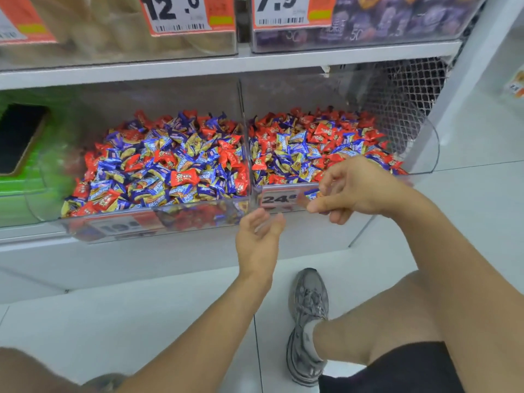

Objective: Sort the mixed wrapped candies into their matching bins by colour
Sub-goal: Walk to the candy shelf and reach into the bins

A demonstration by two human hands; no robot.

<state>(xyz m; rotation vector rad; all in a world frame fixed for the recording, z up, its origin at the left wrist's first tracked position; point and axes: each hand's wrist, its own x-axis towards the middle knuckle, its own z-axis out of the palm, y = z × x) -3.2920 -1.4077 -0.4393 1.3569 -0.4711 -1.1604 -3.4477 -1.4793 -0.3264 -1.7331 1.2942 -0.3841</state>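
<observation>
i'm crouched at two clear bins on the low shelf, and both are full of red and blue candies jumbled together, so the sorting looks barely begun. my right hand (354, 188) hangs over the front lip of the right bin (422, 154), fingers curled in a loose pinch; there's a flash of blue wrapper (312, 194) at my fingertips at about nine o'clock of the hand, so i judge i've got a blue candy nipped there, though the blur stops me being sure. my left hand (259, 239) is cupped, palm up and open, with nothing in it that i can see, just below the divider between the bins, at seven o'clock from the right hand.

the left bin (158, 219) lies at nine o'clock from the right one, heaped as high. the risk: the pinch is light and the wrapper slick, so the sweet could slip and drop to the floor near my shoe (307, 324) at six o'clock. the heaps sit close to the front lips too, so a careless dig could spill more over.
</observation>
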